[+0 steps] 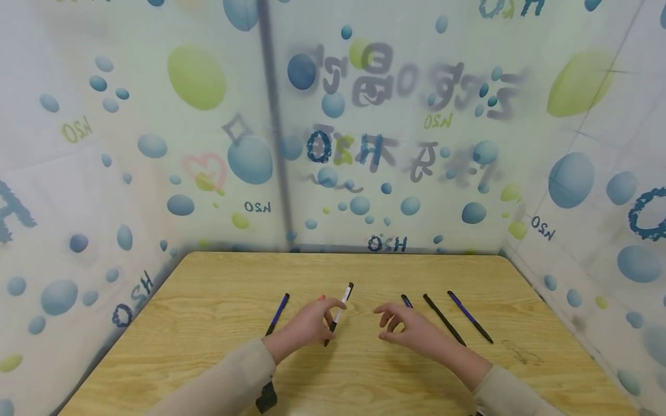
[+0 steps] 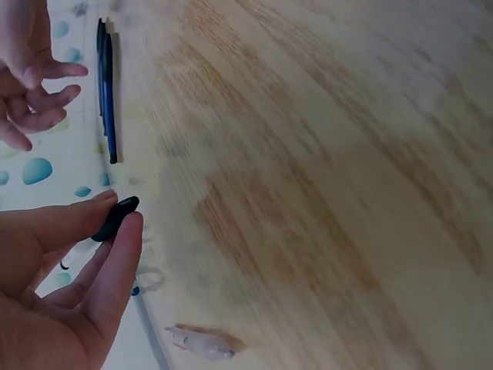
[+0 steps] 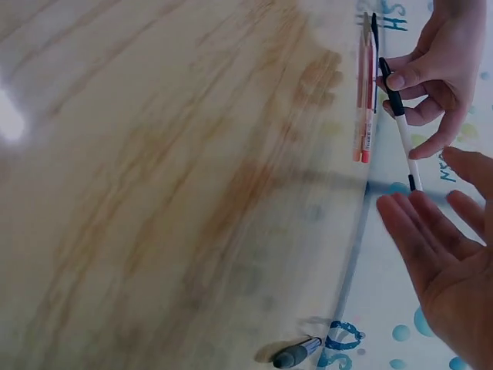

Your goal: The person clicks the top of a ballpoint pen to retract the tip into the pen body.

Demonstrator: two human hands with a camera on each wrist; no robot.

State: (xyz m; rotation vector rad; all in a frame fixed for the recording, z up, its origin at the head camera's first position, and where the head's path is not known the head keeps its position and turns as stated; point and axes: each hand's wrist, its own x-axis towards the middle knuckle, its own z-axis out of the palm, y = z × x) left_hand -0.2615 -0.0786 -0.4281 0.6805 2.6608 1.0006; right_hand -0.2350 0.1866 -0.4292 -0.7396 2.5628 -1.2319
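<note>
My left hand (image 1: 312,322) pinches a white pen with black ends (image 1: 341,309) between thumb and fingers, tilted above the table. In the left wrist view just the black end of this pen (image 2: 115,220) shows between the fingertips. The right wrist view shows its white barrel (image 3: 405,135) beside my right hand (image 3: 454,262). That right hand, a little right of the pen in the head view, holds nothing, with its fingers loosely bent. Close behind it lies a blue pen (image 1: 407,301), partly covered by the hand.
On the wooden table (image 1: 364,381), a black pen (image 1: 444,319) and a blue-and-black pen (image 1: 470,316) lie to the right. Another blue pen (image 1: 278,314) lies left. Red-tipped pens (image 3: 366,108) lie beyond the left hand. Patterned curtains (image 1: 416,173) surround the table.
</note>
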